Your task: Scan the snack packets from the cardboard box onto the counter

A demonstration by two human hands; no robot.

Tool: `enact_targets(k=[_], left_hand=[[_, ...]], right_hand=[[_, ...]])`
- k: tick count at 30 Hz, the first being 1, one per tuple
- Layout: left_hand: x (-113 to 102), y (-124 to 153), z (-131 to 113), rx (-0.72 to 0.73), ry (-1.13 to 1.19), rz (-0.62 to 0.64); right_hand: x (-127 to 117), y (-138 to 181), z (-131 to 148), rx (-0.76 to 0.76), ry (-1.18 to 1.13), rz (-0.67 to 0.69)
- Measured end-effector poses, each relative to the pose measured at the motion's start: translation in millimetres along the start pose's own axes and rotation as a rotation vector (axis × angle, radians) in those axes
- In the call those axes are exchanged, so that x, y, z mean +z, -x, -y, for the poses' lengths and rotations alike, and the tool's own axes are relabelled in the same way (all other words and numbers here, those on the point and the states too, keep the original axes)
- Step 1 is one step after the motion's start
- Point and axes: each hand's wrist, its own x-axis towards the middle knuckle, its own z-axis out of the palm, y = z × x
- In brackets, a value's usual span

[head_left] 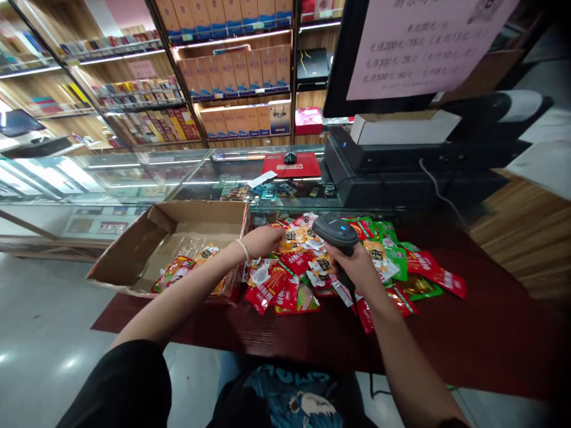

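My right hand (357, 267) is wrapped round the grip of a dark handheld barcode scanner (335, 230), its head with a blue light pointing down at a heap of snack packets (312, 261) in red, orange and green on the dark red table (468, 339). My left hand (266, 239) reaches into the left side of the heap, its fingers closed on an orange-and-white packet (292, 238). A thin bracelet circles the left wrist.
An open cardboard box (134, 255) with a few packets inside sits at the table's left end. Behind stands a glass counter (214, 172) with a red mouse pad and mouse (289, 158), a black register base (401, 172) and a monitor with a paper sign (419, 47). Shelves of boxed goods line the back.
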Motion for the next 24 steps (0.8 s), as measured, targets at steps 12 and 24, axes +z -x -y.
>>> enact_targets(k=[12, 24], left_hand=[[11, 14, 22, 0.322, 0.066, 0.327], [-50, 113, 104, -0.267, 0.545, -0.449]], right_hand=[[-7, 2, -6, 0.005, 0.013, 0.044], [68, -3, 33, -0.107, 0.197, 0.276]])
